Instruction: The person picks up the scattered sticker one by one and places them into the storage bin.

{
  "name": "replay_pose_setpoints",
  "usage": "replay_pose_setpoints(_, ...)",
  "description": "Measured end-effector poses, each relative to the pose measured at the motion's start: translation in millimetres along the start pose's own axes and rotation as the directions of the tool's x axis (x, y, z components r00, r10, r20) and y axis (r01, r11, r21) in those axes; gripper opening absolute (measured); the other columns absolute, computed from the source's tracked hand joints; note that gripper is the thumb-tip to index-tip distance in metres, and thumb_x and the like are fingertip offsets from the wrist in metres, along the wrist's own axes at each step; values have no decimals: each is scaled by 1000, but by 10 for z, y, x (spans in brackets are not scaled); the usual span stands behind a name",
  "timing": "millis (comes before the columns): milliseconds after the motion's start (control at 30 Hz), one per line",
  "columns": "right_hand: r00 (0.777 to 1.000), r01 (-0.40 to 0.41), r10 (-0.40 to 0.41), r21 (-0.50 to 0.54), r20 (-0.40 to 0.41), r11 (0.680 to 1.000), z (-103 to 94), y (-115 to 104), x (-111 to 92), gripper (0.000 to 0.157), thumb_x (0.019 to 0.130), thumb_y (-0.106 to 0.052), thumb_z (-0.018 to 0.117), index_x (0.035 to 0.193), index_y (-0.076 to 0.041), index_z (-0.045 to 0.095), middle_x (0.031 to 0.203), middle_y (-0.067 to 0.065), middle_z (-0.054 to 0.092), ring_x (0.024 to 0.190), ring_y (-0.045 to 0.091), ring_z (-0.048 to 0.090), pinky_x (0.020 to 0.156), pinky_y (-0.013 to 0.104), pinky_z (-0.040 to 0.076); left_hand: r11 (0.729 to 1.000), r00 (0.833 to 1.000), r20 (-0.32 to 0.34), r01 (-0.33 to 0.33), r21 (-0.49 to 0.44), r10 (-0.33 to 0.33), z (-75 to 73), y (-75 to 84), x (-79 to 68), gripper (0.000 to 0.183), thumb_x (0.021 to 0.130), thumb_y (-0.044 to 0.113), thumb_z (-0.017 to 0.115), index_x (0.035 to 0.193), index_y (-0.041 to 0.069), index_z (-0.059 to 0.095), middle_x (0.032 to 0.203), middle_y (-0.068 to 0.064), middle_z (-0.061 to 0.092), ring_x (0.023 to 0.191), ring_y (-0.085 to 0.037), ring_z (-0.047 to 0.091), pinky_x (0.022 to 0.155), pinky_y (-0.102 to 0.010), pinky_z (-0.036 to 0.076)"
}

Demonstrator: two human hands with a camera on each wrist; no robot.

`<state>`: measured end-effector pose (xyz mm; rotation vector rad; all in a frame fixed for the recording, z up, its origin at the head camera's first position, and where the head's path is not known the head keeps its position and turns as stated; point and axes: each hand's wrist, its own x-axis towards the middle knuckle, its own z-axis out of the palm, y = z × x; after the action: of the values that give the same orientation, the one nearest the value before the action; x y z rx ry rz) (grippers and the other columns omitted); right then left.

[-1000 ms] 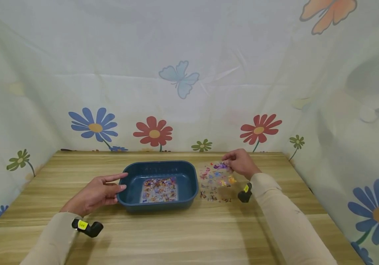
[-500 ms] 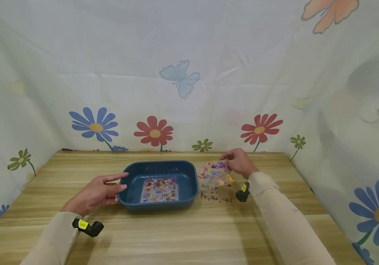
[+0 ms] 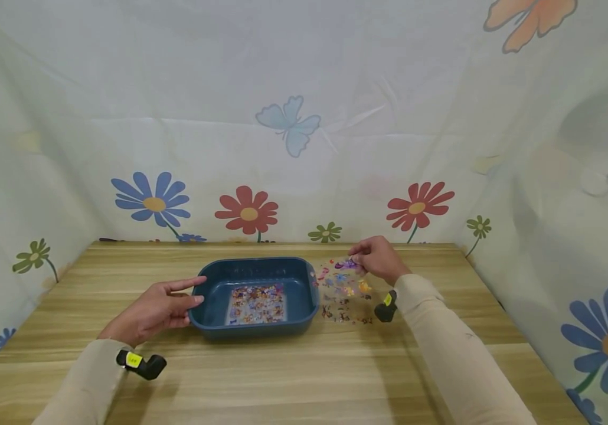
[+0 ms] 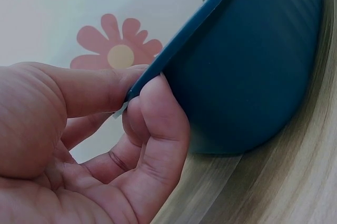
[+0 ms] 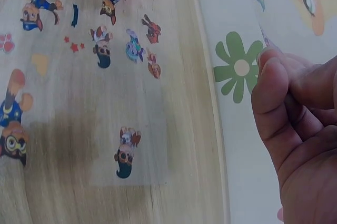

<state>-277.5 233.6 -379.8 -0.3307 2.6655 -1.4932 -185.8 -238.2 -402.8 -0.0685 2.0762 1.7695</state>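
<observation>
My left hand (image 3: 155,310) pinches the left rim of a dark blue plastic basin (image 3: 256,333); thumb and fingers meet around the rim in the left wrist view. Inside the basin lies a densely printed, colourful sticker sheet (image 3: 256,305). To the basin's right, my right hand (image 3: 382,260) pinches a clear sticker sheet (image 3: 340,278) with pony figures by its upper right corner, raised above the table. Its left edge overlaps the basin's right rim in the head view. Beneath it, another clear sheet with cartoon dogs (image 5: 126,155) lies flat on the table.
The basin stands on a wood-grain table (image 3: 283,378). Behind it and along both sides hangs a pale curtain (image 3: 336,65) printed with flowers and butterflies. A black wrist camera (image 3: 141,364) sits on the left sleeve, another camera (image 3: 386,307) on the right.
My right hand has moved slightly left with the pony sticker sheet, bringing its edge over the basin's right rim. The left hand and basin have stayed in place.
</observation>
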Motion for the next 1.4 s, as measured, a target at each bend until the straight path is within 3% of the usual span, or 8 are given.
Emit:
replay_pose_setpoints(300,1000,-2,2,12,3,1000,56,-56,37,17,95,-2,60,108,2,71,93,18,71,62,15,64,62,31,59,1000,1000,20,-6,-16,7,-3,-1,2,74,90,27,72,154,20,35,75,1,54,70,-15,56,70,-28,57)
replay_pose_setpoints(867,999,12,-13,53,32,999,164,-127,57,17,94,1,59,107,4,70,96,19,72,61,17,64,64,34,60,1000,1000,1,-4,8,4,-4,-9,6,72,90,28,72,153,21,38,73,1,52,70,-16,56,69,-27,57)
replay_pose_setpoints(1400,999,14,-17,70,31,997,263,-175,96,17,94,-1,61,108,5,70,98,21,71,61,14,64,63,31,59,1000,1000,13,-14,3,14,-1,-5,6,71,92,26,70,154,20,36,74,2,52,69,-15,56,69,-27,56)
